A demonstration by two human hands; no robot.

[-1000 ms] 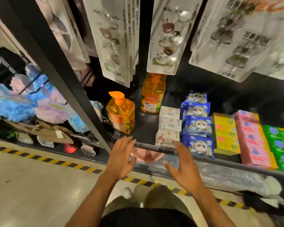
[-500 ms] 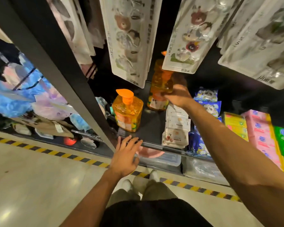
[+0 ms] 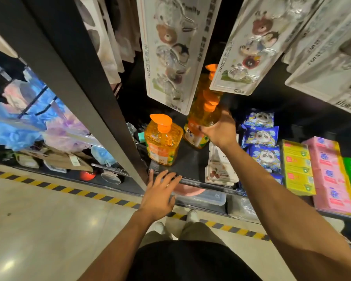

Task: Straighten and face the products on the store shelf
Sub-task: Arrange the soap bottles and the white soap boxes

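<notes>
right hand (image 3: 221, 131) grips rear bottle (image 3: 195, 135) of orange liquid.

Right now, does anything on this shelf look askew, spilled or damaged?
The white sachet packs lie loosely fanned, unlike the squared yellow boxes. The right hand grips the rear orange bottle. No spill or damage shows.

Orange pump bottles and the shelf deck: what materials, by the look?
Front pump bottle: clear glossy plastic, likely; orange liquid shows through, highlights glint. Rear bottle, gripped by the right hand: looks the same. Shelf deck: matte black, probably painted metal; unconfirmed.
</notes>
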